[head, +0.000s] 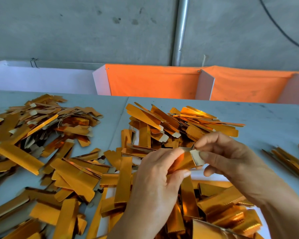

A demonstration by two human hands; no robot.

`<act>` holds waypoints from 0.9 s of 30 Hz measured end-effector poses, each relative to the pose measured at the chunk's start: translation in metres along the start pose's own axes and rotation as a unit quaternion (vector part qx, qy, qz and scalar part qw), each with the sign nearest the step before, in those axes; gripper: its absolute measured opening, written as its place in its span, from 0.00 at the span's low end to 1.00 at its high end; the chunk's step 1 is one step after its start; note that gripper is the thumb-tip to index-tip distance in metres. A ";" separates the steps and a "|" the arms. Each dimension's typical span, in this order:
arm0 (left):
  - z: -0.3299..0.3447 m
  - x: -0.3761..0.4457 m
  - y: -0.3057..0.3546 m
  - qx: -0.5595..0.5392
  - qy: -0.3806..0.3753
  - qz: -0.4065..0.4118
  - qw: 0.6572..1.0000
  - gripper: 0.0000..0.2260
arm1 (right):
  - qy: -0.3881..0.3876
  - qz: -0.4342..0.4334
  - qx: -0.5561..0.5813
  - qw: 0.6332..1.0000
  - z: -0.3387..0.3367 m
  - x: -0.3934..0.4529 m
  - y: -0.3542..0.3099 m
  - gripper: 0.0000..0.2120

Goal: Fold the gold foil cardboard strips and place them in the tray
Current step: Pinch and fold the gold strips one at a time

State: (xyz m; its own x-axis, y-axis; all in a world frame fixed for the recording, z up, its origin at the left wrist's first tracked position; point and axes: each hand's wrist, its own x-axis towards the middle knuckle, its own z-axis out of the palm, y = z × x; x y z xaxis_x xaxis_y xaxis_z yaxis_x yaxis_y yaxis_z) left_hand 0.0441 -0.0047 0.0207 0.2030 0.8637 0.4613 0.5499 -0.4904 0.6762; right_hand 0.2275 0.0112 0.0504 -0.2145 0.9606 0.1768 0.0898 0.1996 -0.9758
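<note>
1. Left hand [160,171] grips a gold foil strip [183,163], fingers curled round its gold middle
2. Right hand [226,156] pinches that strip's pale end tab between thumb and fingertips
3. The strip sits just above the white tray [212,177], which already holds folded strips
4. Loose strips pile [176,125] lies just beyond the tray, on the grey table [266,118]

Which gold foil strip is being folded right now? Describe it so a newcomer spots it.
Start at the grey table strewn with gold foil cardboard strips. Near its front edge, the left hand and right hand meet. The strip pinched between them is the only one lifted, its pale tab bent up.
</note>
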 end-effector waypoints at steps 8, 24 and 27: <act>-0.007 0.000 -0.002 -0.038 -0.043 0.026 0.998 0.17 | -0.077 0.066 0.113 0.988 -0.006 0.000 0.002 0.20; -0.009 0.000 -0.007 -0.067 -0.056 0.020 0.996 0.19 | -0.066 -0.031 -0.028 0.997 0.003 0.001 0.006 0.03; -0.010 0.001 -0.008 -0.088 -0.053 0.011 0.995 0.18 | -0.102 -0.024 0.020 0.994 -0.005 0.000 0.007 0.10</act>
State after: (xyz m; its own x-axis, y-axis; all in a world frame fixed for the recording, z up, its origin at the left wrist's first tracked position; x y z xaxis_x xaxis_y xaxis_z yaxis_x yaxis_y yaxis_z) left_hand 0.0324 -0.0013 0.0215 0.3029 0.8559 0.4191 0.3966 -0.5131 0.7612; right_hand 0.2328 0.0134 0.0443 -0.4100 0.8904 0.1977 0.0368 0.2328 -0.9718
